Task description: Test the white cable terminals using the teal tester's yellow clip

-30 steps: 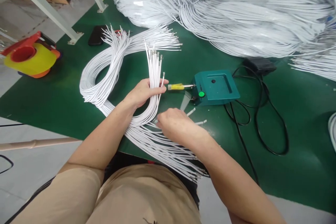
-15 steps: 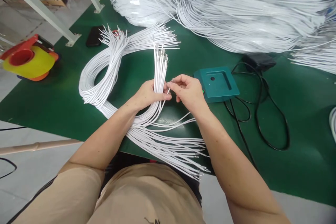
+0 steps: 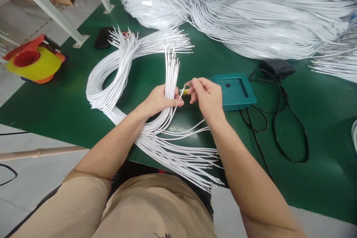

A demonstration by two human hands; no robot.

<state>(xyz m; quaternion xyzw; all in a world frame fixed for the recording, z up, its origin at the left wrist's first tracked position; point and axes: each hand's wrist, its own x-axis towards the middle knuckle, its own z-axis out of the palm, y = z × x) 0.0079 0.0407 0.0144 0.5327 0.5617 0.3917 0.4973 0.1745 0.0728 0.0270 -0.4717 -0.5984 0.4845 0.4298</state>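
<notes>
Nearest the body, below both hands, loose white wires [image 3: 173, 156] fan out from beside the left forearm toward the right forearm, their bare tips near the edge of a green table [image 3: 55, 111]. Just beyond them, the person's left hand [image 3: 157, 100] is closed around a bunch of white wires [image 3: 170, 78], which rises above the thumb with its metal ends up and curves down under the hand. One single wire [image 3: 182, 93] leans away from that bunch, just right of the left thumb. The right hand [image 3: 208, 96] hovers beside its tip with thumb and fingers bent; whether it pinches anything cannot be told. A yellow stick [image 3: 186, 91] shows between the two hands, partly hidden by the right fingers. A teal box [image 3: 240, 89] sits just right of the right hand, with a looped black cord [image 3: 307, 145] farther right and a black block [image 3: 277, 68] beyond it. Up and left of the left hand lies a coil of white wires [image 3: 95, 78], with a dark flat object [image 3: 102, 38] behind it and a yellow-and-red roll holder [image 3: 39, 65] well to the left. Farthest off, beyond both hands, spreads a big heap of white wires [image 3: 264, 18].
</notes>
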